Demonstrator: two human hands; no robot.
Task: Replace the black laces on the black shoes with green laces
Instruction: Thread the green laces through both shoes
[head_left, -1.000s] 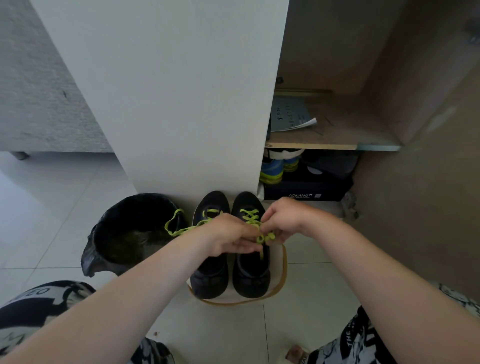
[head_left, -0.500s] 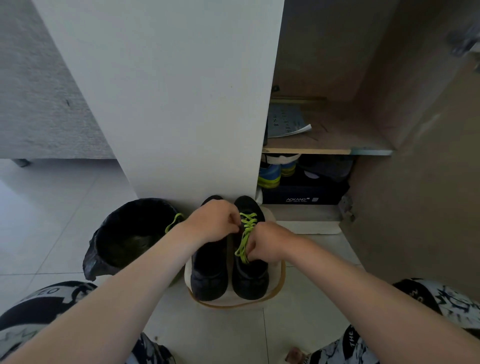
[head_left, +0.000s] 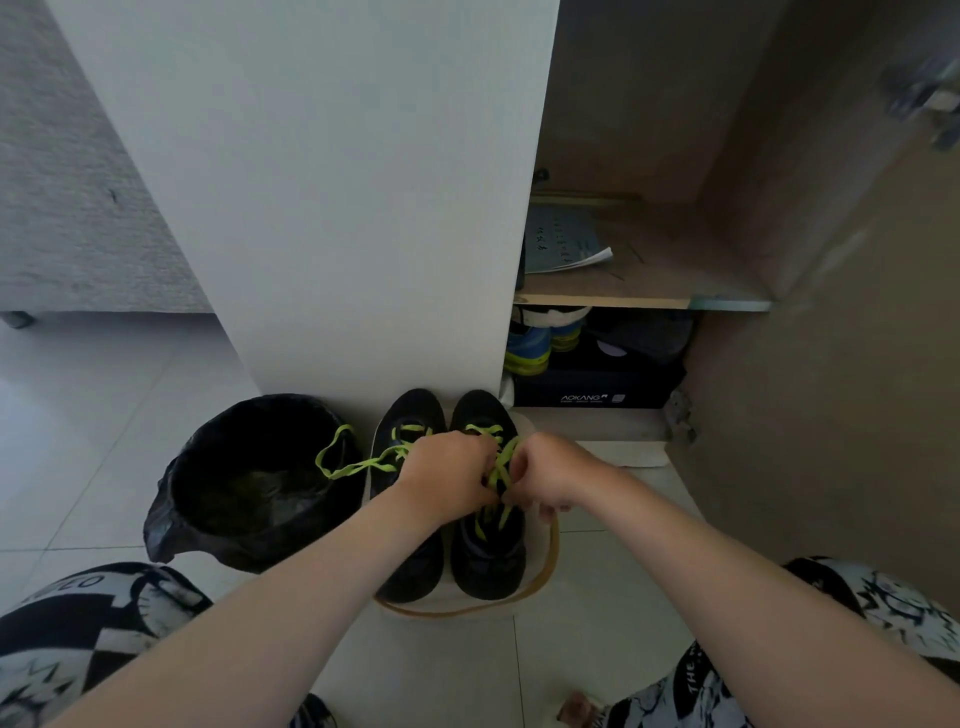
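Two black shoes stand side by side on a pale mat (head_left: 545, 566), toes toward me. The left shoe (head_left: 410, 415) has a green lace whose loose end (head_left: 337, 462) trails over the bin's rim. The right shoe (head_left: 488, 561) carries a green lace (head_left: 501, 470) across its eyelets. My left hand (head_left: 447, 478) and my right hand (head_left: 545, 473) meet over the right shoe, and each pinches a strand of that green lace. The fingertips are hidden behind the knuckles.
A bin lined with a black bag (head_left: 249, 478) stands left of the shoes. A white cabinet panel (head_left: 332, 182) rises behind them. The open cabinet holds a booklet (head_left: 561, 244) on a shelf, a blue-yellow shoe (head_left: 527, 348) and a dark shoebox (head_left: 592, 389). My knees flank the tiled floor.
My hands moved together over the right shoe: the left came down and right, the right rose slightly. The loose lace end of the left shoe now shows again over the bin.
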